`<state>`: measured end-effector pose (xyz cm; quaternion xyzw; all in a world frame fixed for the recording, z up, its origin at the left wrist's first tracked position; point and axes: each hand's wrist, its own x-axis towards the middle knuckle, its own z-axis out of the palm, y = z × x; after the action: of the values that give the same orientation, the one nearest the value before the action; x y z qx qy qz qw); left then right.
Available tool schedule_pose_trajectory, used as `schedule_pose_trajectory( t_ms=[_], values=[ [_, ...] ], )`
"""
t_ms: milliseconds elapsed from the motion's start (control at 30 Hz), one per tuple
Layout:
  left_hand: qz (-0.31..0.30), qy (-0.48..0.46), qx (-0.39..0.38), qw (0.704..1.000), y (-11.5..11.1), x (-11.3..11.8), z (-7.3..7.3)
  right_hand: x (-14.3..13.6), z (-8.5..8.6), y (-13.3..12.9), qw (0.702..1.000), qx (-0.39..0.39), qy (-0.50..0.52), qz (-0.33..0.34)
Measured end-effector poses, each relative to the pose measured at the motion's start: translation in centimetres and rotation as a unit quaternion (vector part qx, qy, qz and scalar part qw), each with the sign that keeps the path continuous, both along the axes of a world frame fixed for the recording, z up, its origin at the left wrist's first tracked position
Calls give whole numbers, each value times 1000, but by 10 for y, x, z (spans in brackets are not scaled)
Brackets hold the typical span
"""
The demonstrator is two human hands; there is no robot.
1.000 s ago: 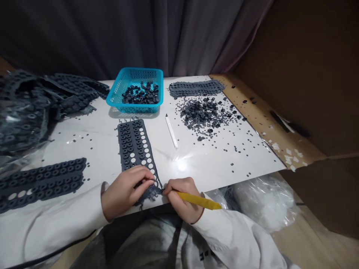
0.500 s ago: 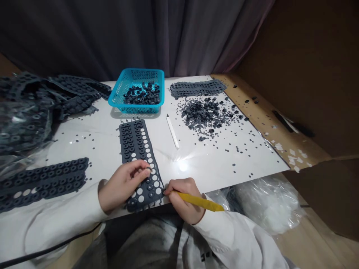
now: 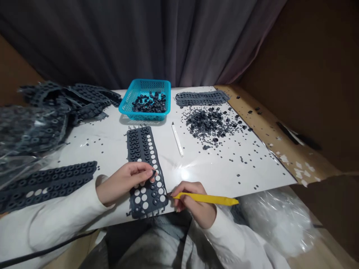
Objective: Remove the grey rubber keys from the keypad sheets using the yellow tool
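Observation:
A dark rubber sheet (image 3: 143,144) with rows of ring-shaped parts and white round spots lies on the white table in front of me. Over its middle, my left hand (image 3: 127,181) pinches a small dark ring-like piece (image 3: 154,173) between thumb and fingertips. My right hand (image 3: 196,203) grips a yellow pen-like tool (image 3: 209,199), its tip pointing left at the sheet's lower right edge. Beyond the sheet stands a blue basket (image 3: 122,108) holding many small dark pieces. A white pen-like knife (image 3: 177,140) lies to the right of the sheet.
Another dark sheet (image 3: 70,177) lies at the left, below a plastic bag (image 3: 30,130) of dark sheets. Small dark scraps (image 3: 206,121) are heaped at the right, before a perforated sheet (image 3: 202,98). White bits (image 3: 301,172) lie on the brown board. Clear plastic (image 3: 280,224) is beneath the table edge.
The view has shifted, so the table items appear lower and further right. The yellow tool is now closer to level, and my right hand's fingers have changed their hold slightly. My left hand still pinches the small piece.

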<state>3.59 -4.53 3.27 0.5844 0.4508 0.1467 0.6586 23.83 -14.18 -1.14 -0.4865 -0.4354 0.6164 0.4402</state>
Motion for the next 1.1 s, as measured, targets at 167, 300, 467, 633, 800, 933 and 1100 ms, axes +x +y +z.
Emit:
schedule_pose_trajectory(
  t_ms=[167, 300, 467, 633, 800, 933, 1100],
  values=[
    [69, -103, -111, 986, 4, 6, 5, -1, -4, 0, 998, -34, 45, -28],
    [113, -155, -149, 970, 6, 12, 9, -2, -9, -1, 997, -32, 54, -33],
    [104, -172, -135, 970, 9, 19, 11, -2, -11, -2, 998, -27, 50, -38],
    [105, -91, 73, 988, 53, 21, 20, -3, -12, 0, 998, -15, 38, -39],
    [146, 140, 492, 847, 140, 16, 52, -8, -14, -1, 997, 7, 13, -72],
    [170, 194, 518, 816, 167, 3, 62, -8, -16, -2, 996, 27, 14, -87],
    [-10, 193, 538, 821, 98, -17, 44, -7, -15, 4, 992, 51, 58, -96]
  ],
)
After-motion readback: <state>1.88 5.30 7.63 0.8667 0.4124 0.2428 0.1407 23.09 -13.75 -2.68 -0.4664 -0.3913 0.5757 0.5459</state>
